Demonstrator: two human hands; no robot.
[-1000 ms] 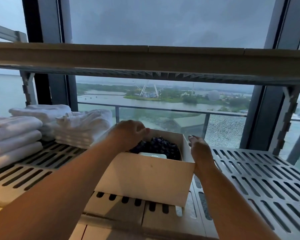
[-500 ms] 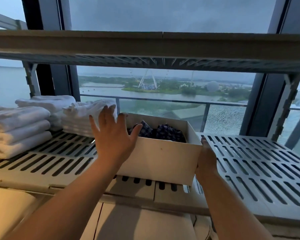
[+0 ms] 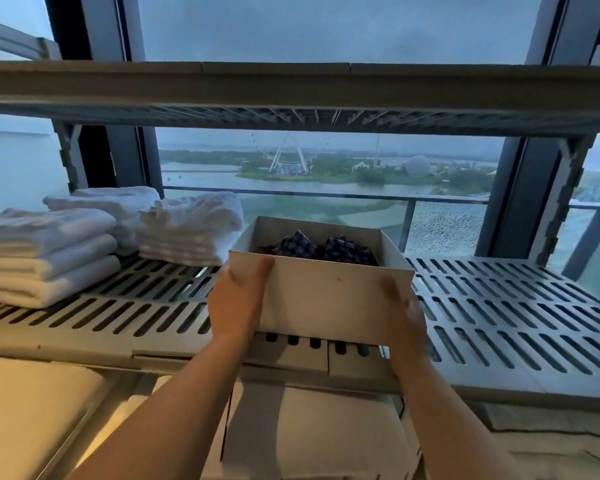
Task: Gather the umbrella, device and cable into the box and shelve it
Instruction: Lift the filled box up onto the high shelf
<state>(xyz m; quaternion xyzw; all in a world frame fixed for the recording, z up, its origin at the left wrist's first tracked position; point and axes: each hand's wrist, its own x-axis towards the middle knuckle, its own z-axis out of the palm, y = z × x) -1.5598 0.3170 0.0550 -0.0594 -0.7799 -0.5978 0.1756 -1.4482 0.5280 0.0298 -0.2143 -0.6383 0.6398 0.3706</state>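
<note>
Two forearms reach up from below. Left hand point(image 3: 238, 303) grips the box point(image 3: 326, 296) at its near left corner, thumb on the front face, fingers point(image 3: 226, 271) round the side. Right hand point(image 3: 400, 306), blurred, clasps the near right corner the same way. Box sits on the slotted shelf point(image 3: 499, 306), front edge near the lip. Plaid umbrella point(image 3: 329, 249) inside it. Folded towels point(image 3: 49, 251) left. Window point(image 3: 326, 29) beyond.

white box point(image 3: 326, 299), plaid navy umbrella point(image 3: 329, 249)
</note>
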